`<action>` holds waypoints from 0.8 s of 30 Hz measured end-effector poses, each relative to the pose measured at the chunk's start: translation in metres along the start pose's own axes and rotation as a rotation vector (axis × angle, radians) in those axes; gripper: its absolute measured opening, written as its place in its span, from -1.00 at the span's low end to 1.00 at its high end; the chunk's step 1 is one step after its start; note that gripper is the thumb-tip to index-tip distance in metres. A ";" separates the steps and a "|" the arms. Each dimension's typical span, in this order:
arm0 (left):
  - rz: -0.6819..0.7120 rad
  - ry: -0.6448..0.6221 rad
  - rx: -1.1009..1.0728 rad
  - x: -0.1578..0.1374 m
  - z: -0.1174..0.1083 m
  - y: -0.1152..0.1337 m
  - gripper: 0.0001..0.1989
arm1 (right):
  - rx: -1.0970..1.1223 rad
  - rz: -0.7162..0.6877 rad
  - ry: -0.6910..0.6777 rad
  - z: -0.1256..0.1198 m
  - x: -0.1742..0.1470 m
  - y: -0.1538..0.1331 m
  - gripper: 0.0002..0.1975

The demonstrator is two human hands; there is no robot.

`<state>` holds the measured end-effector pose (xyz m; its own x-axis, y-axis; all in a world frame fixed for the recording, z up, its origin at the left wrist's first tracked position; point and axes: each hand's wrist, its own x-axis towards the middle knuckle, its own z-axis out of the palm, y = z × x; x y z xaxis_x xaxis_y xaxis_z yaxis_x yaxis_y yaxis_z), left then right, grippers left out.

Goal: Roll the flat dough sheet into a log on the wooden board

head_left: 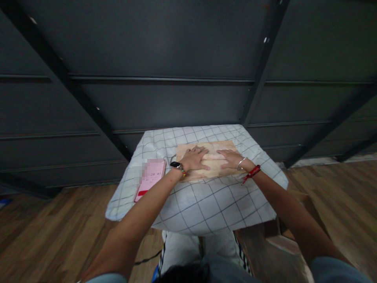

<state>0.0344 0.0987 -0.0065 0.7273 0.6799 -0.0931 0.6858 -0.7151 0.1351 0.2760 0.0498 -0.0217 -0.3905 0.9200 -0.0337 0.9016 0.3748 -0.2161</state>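
Note:
A light-tan rectangular piece (pixel 214 171) with pale, mottled patches lies flat on the table, and a line like a seam or fold crosses its middle. I cannot tell whether it is paper, cloth or a thin board. My left hand (pixel 194 158) rests palm down on its left part, fingers spread. On the right part lies my right hand (pixel 231 158), also flat with fingers stretched out. Neither hand grips anything. The hands are apart, and the tan surface shows between them.
A checked white tablecloth (pixel 203 208) covers the small table. Left of the tan piece lies a pink-screened phone (pixel 152 179). A dark panel wall (pixel 173 104) stands behind the table. Below right, a cardboard box (pixel 312 212) is partly hidden by my right arm.

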 end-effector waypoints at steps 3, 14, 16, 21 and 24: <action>-0.007 0.004 -0.005 -0.002 0.000 0.002 -0.11 | 0.009 -0.023 0.000 -0.003 0.001 0.002 -0.25; 0.016 0.033 -0.007 -0.003 -0.002 0.003 -0.19 | -0.080 0.031 0.024 0.005 -0.004 -0.002 -0.17; 0.015 0.037 -0.006 -0.004 -0.001 0.004 -0.19 | -0.029 -0.011 0.040 0.002 -0.004 0.001 -0.26; 0.014 0.053 0.002 -0.006 0.000 0.004 -0.21 | -0.048 0.050 0.041 0.003 0.002 0.003 -0.23; 0.034 0.057 0.006 -0.005 -0.001 0.004 -0.24 | -0.105 0.111 0.036 0.007 0.002 0.001 -0.23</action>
<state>0.0333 0.0924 -0.0045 0.7477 0.6632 -0.0326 0.6610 -0.7388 0.1313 0.2747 0.0510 -0.0284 -0.2826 0.9591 -0.0163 0.9540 0.2792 -0.1096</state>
